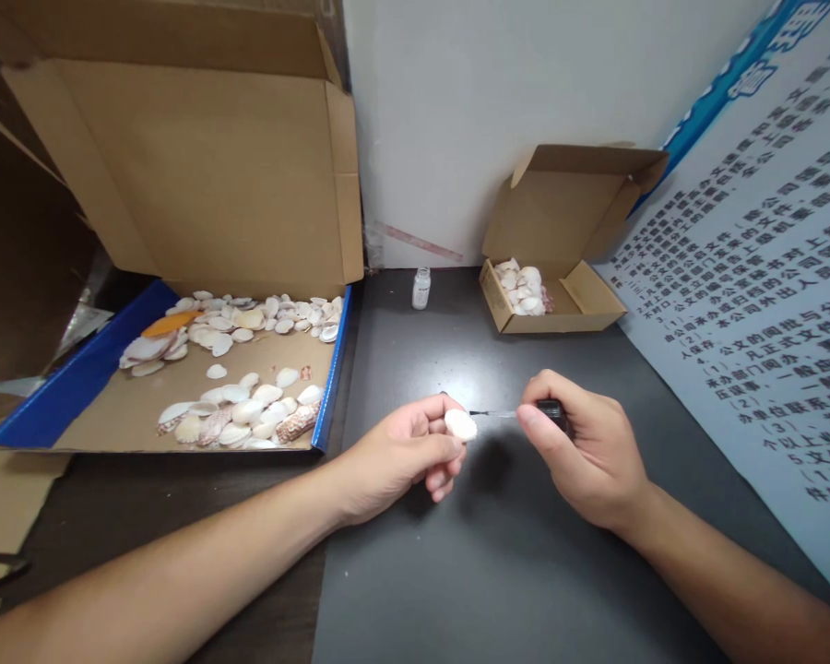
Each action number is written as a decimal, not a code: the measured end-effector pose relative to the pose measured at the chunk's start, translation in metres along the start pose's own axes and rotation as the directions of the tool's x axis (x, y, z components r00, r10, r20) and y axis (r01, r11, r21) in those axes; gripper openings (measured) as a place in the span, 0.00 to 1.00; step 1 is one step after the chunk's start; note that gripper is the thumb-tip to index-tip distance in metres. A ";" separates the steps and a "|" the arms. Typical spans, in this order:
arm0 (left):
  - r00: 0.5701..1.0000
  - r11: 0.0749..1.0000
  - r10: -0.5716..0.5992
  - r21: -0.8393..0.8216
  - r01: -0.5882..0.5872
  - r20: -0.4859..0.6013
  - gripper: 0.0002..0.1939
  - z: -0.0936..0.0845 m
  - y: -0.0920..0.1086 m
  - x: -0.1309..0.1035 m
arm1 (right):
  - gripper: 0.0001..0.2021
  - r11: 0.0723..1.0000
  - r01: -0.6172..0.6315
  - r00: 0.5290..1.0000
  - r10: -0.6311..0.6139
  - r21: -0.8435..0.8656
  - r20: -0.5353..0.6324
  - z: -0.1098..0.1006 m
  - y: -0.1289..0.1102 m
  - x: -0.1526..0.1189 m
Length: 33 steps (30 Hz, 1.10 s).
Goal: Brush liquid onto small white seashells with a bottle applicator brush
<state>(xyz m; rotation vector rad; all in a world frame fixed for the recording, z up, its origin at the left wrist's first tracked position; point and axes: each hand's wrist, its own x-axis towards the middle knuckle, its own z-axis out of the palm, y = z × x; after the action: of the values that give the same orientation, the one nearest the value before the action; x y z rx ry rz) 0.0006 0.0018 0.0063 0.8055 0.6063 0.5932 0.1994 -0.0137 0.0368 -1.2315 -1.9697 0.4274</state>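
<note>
Between the thumb and fingers of my left hand [415,443] is a small white seashell [461,425]. My right hand [587,452] is closed around the black cap of a small brush [494,414]. The brush's thin stem points left, and its dark tip is at or just beside the shell's edge; whether they touch I cannot tell. Both hands are above the dark table mat. Farther back stands a small clear glass bottle [421,290] with a white label and an uncapped neck.
On the left, an open cardboard box [138,397] with blue sides holds many loose shells [263,406] and an orange piece [171,324]. A smaller open cardboard box [539,323] with white shells stands at the back right. A printed sheet [753,304] borders the right side.
</note>
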 end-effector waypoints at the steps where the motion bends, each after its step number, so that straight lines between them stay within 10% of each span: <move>1: 1.000 1.000 0.001 0.000 -0.001 0.001 0.10 0.000 0.000 0.000 | 0.11 1.000 0.001 1.000 -0.001 0.004 -0.002 0.000 0.000 0.000; 33: 1.000 0.998 0.002 -0.057 -0.003 -0.013 0.13 -0.001 0.000 0.001 | 0.11 0.998 0.032 0.996 -0.036 0.058 0.083 -0.002 0.008 0.001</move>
<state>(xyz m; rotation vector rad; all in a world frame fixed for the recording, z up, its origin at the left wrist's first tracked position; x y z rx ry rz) 0.0003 0.0027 0.0054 0.7497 0.5979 0.6160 0.2058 -0.0090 0.0332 -1.1599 -2.0320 0.5214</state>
